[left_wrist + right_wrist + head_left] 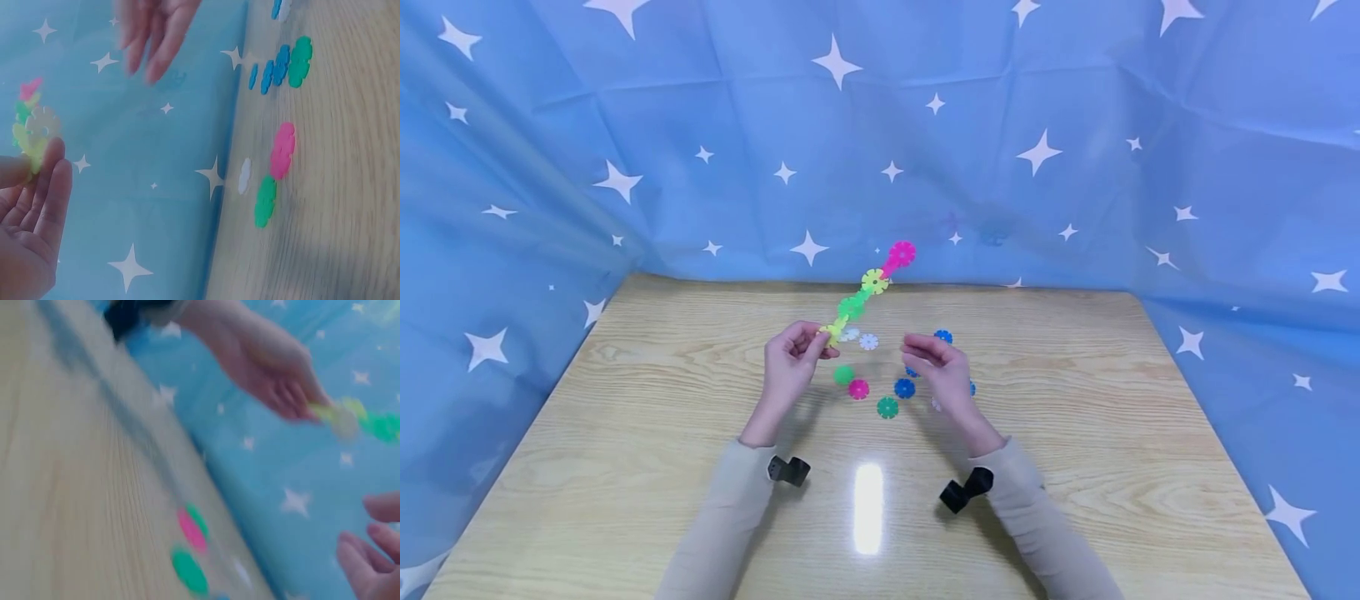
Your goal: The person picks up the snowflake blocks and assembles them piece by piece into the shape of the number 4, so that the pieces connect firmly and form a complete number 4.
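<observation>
My left hand (792, 358) pinches the yellow end of a chain of slotted plastic discs (852, 308) between thumb and fingers, held up above the table. From there the chain slants away to the upper right through green and yellow to a pink disc (902, 253) at its far end. In the left wrist view, a white disc (44, 120) shows on the chain just beyond the fingertips. My right hand (946, 375) hovers to the right over the loose discs, its fingers loosely bent and apart from the thumb, holding nothing in the right wrist view.
On the wooden table (625, 417) lie loose discs: a pink one (858, 389), a light green one (844, 375), a darker green one (887, 407), a white one (868, 342) and several blue ones (905, 388). Behind hangs a blue star-patterned cloth (737, 208).
</observation>
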Tool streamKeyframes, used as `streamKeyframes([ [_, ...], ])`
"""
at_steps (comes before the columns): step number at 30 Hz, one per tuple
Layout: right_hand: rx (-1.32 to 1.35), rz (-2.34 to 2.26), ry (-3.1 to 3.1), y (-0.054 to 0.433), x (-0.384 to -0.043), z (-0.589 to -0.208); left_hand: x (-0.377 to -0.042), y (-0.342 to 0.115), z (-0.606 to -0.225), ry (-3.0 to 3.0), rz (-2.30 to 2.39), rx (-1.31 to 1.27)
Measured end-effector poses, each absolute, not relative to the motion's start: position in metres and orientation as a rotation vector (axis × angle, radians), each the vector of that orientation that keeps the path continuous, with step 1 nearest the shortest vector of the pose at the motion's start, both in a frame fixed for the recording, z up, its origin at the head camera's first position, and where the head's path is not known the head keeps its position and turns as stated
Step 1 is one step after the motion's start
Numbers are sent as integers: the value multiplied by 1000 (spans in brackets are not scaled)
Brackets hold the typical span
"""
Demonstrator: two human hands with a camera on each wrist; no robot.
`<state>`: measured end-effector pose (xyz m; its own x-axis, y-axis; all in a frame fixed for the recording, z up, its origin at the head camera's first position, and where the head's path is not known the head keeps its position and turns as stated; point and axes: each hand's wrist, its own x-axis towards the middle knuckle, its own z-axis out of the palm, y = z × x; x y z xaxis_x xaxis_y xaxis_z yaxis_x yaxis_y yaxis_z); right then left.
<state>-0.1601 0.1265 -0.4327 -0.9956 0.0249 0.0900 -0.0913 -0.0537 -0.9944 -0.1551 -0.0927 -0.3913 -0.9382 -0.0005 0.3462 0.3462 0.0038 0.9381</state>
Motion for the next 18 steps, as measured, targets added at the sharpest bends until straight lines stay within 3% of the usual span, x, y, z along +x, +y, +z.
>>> streamKeyframes([
  [9,-108,1895,-2443,184,-155,-449,-158,-95,-395,-2003,-2051,-350],
  [18,-98,1659,-2674,210,-148,-464,-157,-95,-394,-1983,-2064,-325],
])
